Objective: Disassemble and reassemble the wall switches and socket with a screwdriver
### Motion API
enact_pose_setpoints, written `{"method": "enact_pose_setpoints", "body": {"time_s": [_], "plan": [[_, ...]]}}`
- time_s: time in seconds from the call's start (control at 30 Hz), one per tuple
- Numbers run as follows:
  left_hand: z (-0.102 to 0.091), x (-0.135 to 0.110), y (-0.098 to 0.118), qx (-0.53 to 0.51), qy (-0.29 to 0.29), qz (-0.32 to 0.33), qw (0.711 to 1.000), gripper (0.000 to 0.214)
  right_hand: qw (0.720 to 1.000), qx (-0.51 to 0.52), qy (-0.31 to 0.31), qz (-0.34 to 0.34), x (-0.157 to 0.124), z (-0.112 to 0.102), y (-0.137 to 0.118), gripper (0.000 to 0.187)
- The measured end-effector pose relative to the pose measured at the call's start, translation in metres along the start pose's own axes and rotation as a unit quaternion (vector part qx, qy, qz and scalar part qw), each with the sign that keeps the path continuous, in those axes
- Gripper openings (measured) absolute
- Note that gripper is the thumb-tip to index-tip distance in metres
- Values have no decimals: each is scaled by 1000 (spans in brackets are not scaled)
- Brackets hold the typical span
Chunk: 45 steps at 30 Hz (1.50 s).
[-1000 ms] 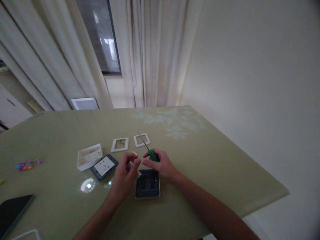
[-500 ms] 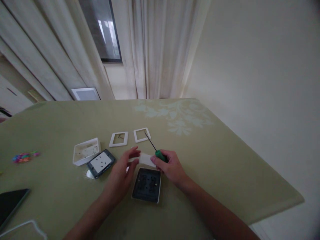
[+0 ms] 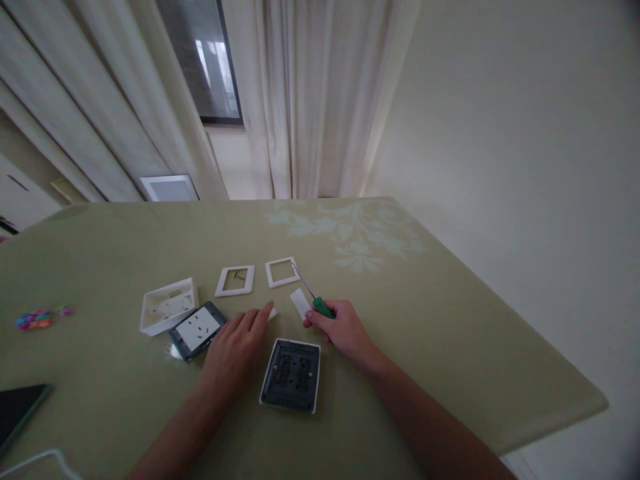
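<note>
My right hand (image 3: 340, 327) is closed around a screwdriver (image 3: 323, 307) with a green handle, its thin shaft pointing up and left. A white rectangular plastic strip (image 3: 300, 303) is pinched in the same fingers. My left hand (image 3: 239, 343) is palm down, closed over a second white piece (image 3: 273, 313); only its end shows past the index finger, and the thumb is hidden. Between my forearms lies a white-rimmed box with a dark socket insert (image 3: 291, 377), two small screws showing in its face.
Left of my hands are a dark-framed socket panel (image 3: 205, 327) and an open white back box (image 3: 145, 313). Two white square frames (image 3: 220, 283) (image 3: 273, 275) lie beyond, small screws inside one. Colourful small pieces (image 3: 40, 320) and a dark flat object (image 3: 20, 407) are far left.
My left hand has turned palm down and moved slightly left, away from the right hand. The white strip in my right hand now points up and left, apart from the left hand.
</note>
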<state>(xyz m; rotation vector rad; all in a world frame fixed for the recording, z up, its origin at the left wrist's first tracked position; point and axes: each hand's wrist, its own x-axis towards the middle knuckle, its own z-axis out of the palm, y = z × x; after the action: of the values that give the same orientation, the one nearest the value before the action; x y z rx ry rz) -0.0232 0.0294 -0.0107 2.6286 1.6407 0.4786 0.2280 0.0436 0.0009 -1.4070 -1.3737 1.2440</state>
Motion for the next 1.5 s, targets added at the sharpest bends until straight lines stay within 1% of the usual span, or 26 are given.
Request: {"method": "enact_pose_setpoints", "body": {"time_s": [0.07, 0.13, 0.23, 0.3, 0.37, 0.47, 0.53, 0.6, 0.67, 0.8, 0.9, 1.03, 1.13, 1.2, 1.33, 1.43, 1.5], "plan": [[4, 0, -1, -32, 35, 2, 999, 50, 1000, -12, -8, 2, -1, 0, 1, 27], [8, 1, -1, -84, 73, -13, 994, 44, 999, -28, -15, -3, -3, 2, 0, 25], [11, 4, 3, -145, 95, -53, 983, 38, 998, -57, -14, -26, -5, 3, -2, 30], [11, 7, 7, -158, 87, -71, 981, 37, 996, -77, -7, -44, -6, 4, -4, 37], [8, 9, 9, -155, 69, -65, 983, 34, 994, -92, -4, -54, -6, 4, -6, 39], [5, 7, 9, -142, 50, -19, 988, 28, 993, -108, -4, -53, -6, 4, -6, 31], [5, 4, 7, -152, 58, 6, 987, 27, 992, -116, 8, -51, -6, 4, -5, 22], [8, 2, 5, -176, 66, 16, 982, 28, 991, -122, 26, -47, -6, 4, -5, 14], [11, 0, 4, -187, 64, 23, 980, 28, 991, -125, 39, -40, -5, 5, -5, 12], [18, 1, 3, -174, 52, 45, 982, 29, 990, -124, 52, -30, -3, 5, -3, 13], [17, 5, 4, -157, 41, 63, 985, 33, 989, -134, 46, -34, -3, 6, -1, 14], [9, 11, 9, -111, 23, 97, 989, 39, 986, -158, 20, -53, -3, 7, -1, 17], [6, 16, 12, -87, 9, 111, 990, 36, 985, -158, 17, -66, -3, 7, -2, 18], [8, 19, 12, -78, 16, 104, 991, 30, 986, -150, 21, -76, -2, 7, -3, 21], [12, 22, 10, -96, 53, 87, 990, 23, 987, -116, 27, -105, 1, 2, -3, 31], [8, 17, 9, -137, 89, 74, 984, 24, 984, -92, 64, -140, 1, -5, -9, 34], [0, 10, 11, -196, 96, 65, 974, 30, 978, -81, 99, -167, 0, -13, -23, 35]]}}
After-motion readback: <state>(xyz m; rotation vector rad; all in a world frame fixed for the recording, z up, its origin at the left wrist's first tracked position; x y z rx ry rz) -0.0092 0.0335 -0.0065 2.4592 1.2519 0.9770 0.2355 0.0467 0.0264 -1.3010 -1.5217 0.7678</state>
